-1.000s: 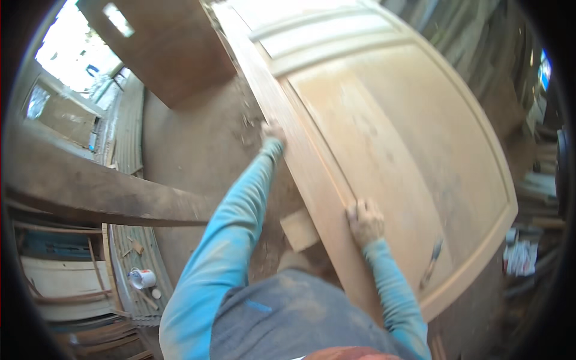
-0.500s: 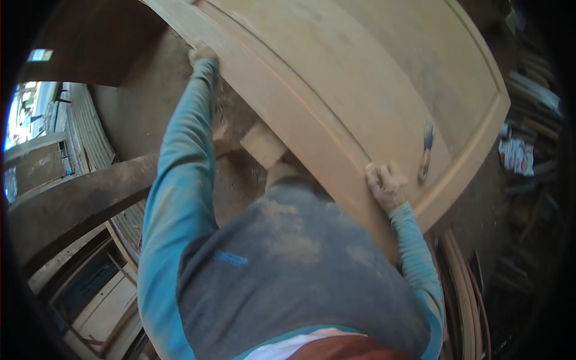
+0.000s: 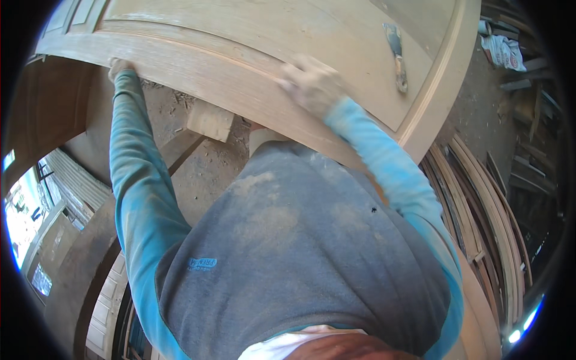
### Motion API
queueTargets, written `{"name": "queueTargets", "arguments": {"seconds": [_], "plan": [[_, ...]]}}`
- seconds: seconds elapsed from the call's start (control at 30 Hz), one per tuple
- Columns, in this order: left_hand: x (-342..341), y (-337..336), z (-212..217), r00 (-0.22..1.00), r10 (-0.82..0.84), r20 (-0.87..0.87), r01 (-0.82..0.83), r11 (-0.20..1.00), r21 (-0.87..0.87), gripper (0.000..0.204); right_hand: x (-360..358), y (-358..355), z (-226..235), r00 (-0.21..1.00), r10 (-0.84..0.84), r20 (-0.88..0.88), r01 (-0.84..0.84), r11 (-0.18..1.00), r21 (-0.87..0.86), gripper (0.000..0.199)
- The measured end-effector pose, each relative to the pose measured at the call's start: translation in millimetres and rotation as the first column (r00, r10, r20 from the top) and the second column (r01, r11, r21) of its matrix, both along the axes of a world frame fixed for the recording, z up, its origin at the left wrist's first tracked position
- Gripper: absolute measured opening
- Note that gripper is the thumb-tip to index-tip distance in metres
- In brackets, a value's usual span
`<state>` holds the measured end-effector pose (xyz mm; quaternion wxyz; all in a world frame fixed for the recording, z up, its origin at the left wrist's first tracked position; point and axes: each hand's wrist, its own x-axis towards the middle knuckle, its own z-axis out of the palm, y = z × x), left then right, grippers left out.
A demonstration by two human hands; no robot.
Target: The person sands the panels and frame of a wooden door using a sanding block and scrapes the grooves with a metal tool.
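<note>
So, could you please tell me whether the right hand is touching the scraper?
Apart: the head view shows bare wooden panel between the right hand and the scraper, which lies farther right.

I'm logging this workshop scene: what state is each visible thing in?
Left hand: bent at the door's edge; grip unclear.
Right hand: blurred, over the door's near rail; contents unclear.
Door: lying flat, unpainted.
Flat-ended tool: lying on the door.
Shirt: dusty.
White bag: crumpled, on the floor.
</note>
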<state>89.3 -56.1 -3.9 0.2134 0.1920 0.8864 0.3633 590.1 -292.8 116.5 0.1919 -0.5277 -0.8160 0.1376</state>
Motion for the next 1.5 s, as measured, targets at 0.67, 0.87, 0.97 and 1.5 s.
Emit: {"name": "queueTargets", "arguments": {"seconds": [0.67,0.87,0.97,1.5], "plan": [[-98,40,-63,0.978,-0.172,-0.121,0.153,0.976,-0.154,0.04,84,-60,4,1.0,-0.009,0.003,0.009,1.0,-0.001,0.024],[-26,30,-27,0.973,-0.118,-0.197,0.081,0.979,-0.188,0.053,137,-113,12,0.99,-0.058,0.131,0.073,0.991,-0.11,0.017],[-105,22,-24,0.884,-0.27,-0.382,0.136,0.93,-0.341,0.055,55,-35,4,0.998,0.07,-0.001,-0.069,0.995,0.066,0.022],[-74,12,-28,0.917,-0.185,-0.354,0.092,0.96,-0.264,0.058,43,-17,9,0.989,0.128,0.07,-0.123,0.99,-0.074,0.018]]}}
